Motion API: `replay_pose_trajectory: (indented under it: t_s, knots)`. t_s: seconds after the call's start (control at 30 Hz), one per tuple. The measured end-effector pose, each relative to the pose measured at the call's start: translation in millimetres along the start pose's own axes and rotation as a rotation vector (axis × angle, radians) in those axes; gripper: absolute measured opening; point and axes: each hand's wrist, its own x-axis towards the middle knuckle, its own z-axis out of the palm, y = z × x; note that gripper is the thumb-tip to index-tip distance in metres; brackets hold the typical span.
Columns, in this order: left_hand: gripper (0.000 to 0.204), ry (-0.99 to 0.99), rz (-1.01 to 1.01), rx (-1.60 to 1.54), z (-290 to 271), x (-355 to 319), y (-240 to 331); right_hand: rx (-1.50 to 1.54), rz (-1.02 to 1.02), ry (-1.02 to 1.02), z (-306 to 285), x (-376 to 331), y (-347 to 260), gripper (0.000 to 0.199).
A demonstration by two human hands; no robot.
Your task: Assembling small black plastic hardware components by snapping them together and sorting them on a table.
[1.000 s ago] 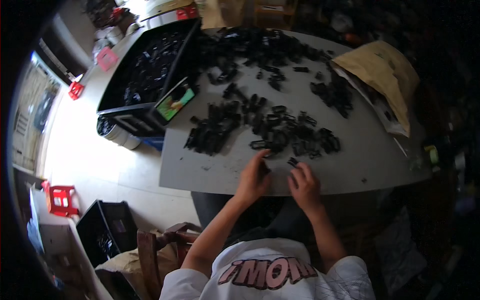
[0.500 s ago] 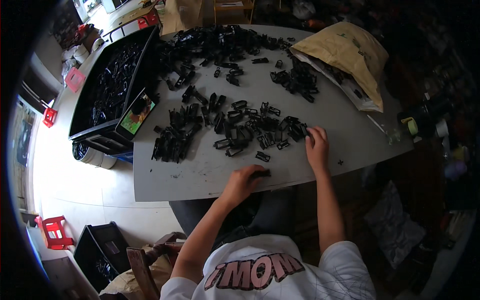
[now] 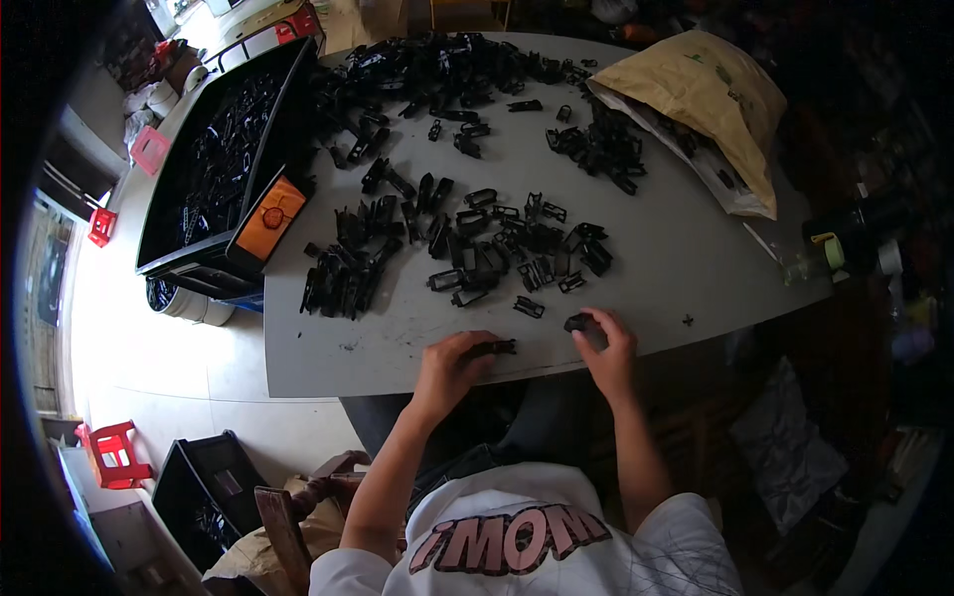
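Near the table's front edge, my left hand is closed round a black plastic part, whose forked end sticks out to the right. A short way right, my right hand pinches another black plastic part between thumb and fingers, just above the tabletop. The two held parts are apart from each other. One loose black part lies between and beyond my hands. Farther in, a loose pile of similar open-framed black parts covers the middle, with a denser stack of parts to its left.
The grey table carries a large heap of black parts at its far side. A full black crate stands left, with a phone leaning on it. At the right lie an open paper sack and a white stick.
My right hand has drawn back from the pile toward my left hand and now holds a black part. My left hand has shifted slightly left with its part. The phone's picture has changed.
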Motion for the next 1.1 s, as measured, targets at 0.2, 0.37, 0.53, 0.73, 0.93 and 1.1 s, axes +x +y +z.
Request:
replay_pose_trajectory:
  t_s: [0.2, 0.37, 0.53, 0.73, 0.93, 1.1]
  knots:
    - [0.028, -0.019, -0.064, -0.010, -3, 1, 4, -0.230, -0.143, -0.012, 13, 2, -16, 0.031]
    - [0.028, -0.012, -0.074, -0.067, -2, -1, 1, -0.351, -0.221, 0.039, 41, 19, -21, 0.035]
    - [0.028, -0.023, -0.069, -0.062, -5, -1, 6, -0.478, -0.224, 0.038, 48, 15, -19, 0.035]
    - [0.030, 0.013, -0.085, -0.082, -3, -1, 2, -0.449, -0.230, 0.034, 48, 17, -28, 0.035]
    - [0.031, 0.023, -0.057, -0.047, -5, 0, 5, -0.375, -0.188, -0.002, 54, 17, -25, 0.031]
    - [0.030, -0.016, -0.143, -0.093, -5, 0, 0, -0.050, -0.015, -0.290, 43, 21, -47, 0.028]
